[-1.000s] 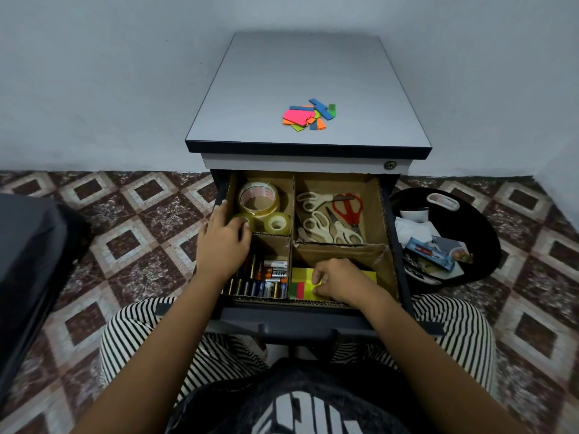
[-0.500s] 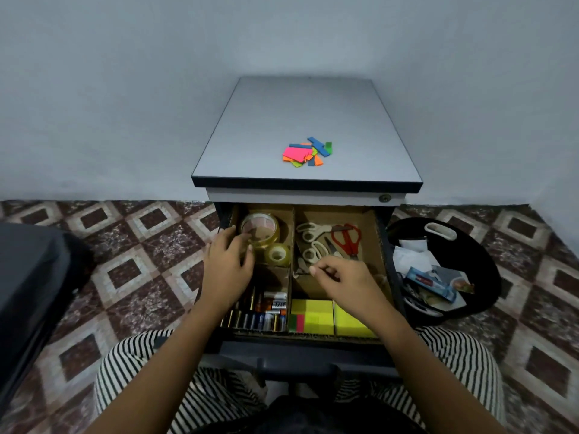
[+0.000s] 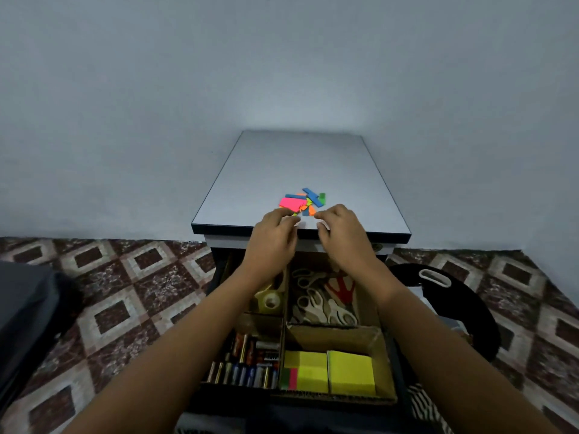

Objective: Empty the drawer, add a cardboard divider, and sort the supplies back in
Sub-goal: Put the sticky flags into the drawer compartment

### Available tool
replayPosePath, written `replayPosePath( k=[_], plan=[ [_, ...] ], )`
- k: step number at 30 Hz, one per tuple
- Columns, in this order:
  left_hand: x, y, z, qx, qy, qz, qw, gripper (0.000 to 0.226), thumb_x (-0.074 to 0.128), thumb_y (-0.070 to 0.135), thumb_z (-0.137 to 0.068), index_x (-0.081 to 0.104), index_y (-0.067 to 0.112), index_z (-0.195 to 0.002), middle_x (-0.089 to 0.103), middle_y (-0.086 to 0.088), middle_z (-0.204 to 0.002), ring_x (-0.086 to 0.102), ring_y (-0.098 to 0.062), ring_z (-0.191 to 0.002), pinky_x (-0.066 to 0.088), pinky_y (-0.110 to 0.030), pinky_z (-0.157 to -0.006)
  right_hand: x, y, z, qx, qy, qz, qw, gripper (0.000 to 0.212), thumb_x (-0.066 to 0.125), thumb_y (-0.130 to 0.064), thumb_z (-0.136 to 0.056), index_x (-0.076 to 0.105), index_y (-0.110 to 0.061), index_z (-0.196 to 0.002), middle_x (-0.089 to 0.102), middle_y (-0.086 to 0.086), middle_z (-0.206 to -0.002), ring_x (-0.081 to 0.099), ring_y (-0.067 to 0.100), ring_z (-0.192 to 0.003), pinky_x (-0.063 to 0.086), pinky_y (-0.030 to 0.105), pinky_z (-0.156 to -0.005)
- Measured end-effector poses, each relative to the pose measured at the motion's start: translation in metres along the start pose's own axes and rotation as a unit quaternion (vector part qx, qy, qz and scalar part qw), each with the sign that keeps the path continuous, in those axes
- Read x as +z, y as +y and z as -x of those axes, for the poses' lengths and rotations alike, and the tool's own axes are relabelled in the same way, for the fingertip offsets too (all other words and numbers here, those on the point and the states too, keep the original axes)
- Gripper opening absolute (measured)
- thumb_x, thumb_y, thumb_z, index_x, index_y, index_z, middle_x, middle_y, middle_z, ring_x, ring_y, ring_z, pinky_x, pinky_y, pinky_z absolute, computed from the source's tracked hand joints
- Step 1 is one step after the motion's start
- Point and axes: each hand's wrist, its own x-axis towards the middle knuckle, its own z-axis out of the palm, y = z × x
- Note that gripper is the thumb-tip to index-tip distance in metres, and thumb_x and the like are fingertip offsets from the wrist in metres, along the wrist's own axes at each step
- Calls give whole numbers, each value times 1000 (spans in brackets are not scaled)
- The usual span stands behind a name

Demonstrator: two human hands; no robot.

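Hovering over cabinet top's (image 3: 297, 164) front edge, left hand (image 3: 272, 238) & right hand (image 3: 342, 236) sit just short of sticky-flag pile (image 3: 302, 202), fingers loosely curled, holding nothing, prob. to scoop it into divided drawer (image 3: 398, 364).

The grey cabinet top (image 3: 300, 164) carries one small heap of neon sticky tabs (image 3: 302, 202) (pink, blue, orange, green) near its front edge; the cabinet stands on patterned floor tiles (image 3: 125, 292).

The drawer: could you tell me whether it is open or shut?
Open: the drawer is pulled out, with scissors, batteries and yellow notes visible inside.
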Motion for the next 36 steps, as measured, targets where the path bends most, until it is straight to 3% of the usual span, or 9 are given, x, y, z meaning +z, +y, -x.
replayPosePath(
  k=[2,5,8,17,22,26,30,34,36],
  plan=[
    [2,2,-12,1,-25,-31,999,34,49,12,-85,63,0,-114,61,-21,-117,59,-38,-106,52,-47,-78,3,0,-7,-6,-21,45,999,38,42,-19,-98,49,-12,-134,47,11,-130,45,25,-116,41,35,-95],
    [8,2,-25,-35,-90,-97,991,42,38,22,-98,44,7,-137,37,-13,-147,28,-29,-140,31,-46,-105,7,1,-15,-3,-66,110,992,43,40,-21,-96,42,-15,-139,41,11,-134,43,29,-116,41,38,-91],
    [11,-1,-28,-48,-130,-140,980,45,30,32,-101,37,13,-140,30,-5,-151,13,-22,-145,18,-47,-112,8,2,-20,1,-97,149,984,45,39,-26,-96,39,-17,-140,38,11,-135,39,30,-118,38,38,-93],
    [3,-15,-15,36,-60,-101,992,47,29,35,-93,65,9,-110,65,-10,-111,62,-28,-100,47,-42,-82,7,9,-15,-32,-68,134,988,34,40,-18,-98,53,-9,-128,50,10,-127,46,24,-111,44,33,-88],
    [-3,-22,-10,74,-59,-128,987,29,45,24,-89,68,11,-98,67,-9,-96,65,-27,-87,51,-41,-78,6,14,-7,-57,-65,117,989,28,45,-10,-95,56,-7,-120,56,11,-118,48,25,-105,45,35,-86],
    [-6,-22,-9,67,-62,-129,987,37,37,29,-88,67,11,-99,65,-8,-95,65,-27,-82,51,-40,-71,6,18,-3,-63,-36,96,993,21,47,-13,-96,58,-6,-112,59,12,-111,50,25,-100,44,36,-82],
    [-5,-24,-10,88,-48,-144,984,34,42,28,-88,70,12,-98,64,-7,-91,63,-26,-79,50,-39,-67,5,18,-4,-59,-24,82,995,30,41,-18,-99,58,-6,-121,59,13,-114,51,26,-104,44,36,-86],
    [-3,-25,-10,95,-23,-137,986,15,64,19,-83,71,12,-95,64,-8,-91,63,-26,-78,50,-39,-65,6,18,-7,-44,-6,59,997,31,45,-17,-98,58,-6,-124,59,13,-117,50,24,-108,43,32,-89],
    [-2,-24,-12,85,-21,-143,986,21,55,23,-87,71,12,-93,65,-8,-91,63,-25,-77,49,-38,-65,8,17,-10,-27,14,40,999,28,48,-16,-96,60,-5,-119,59,12,-114,50,23,-106,42,30,-86]
  ],
)
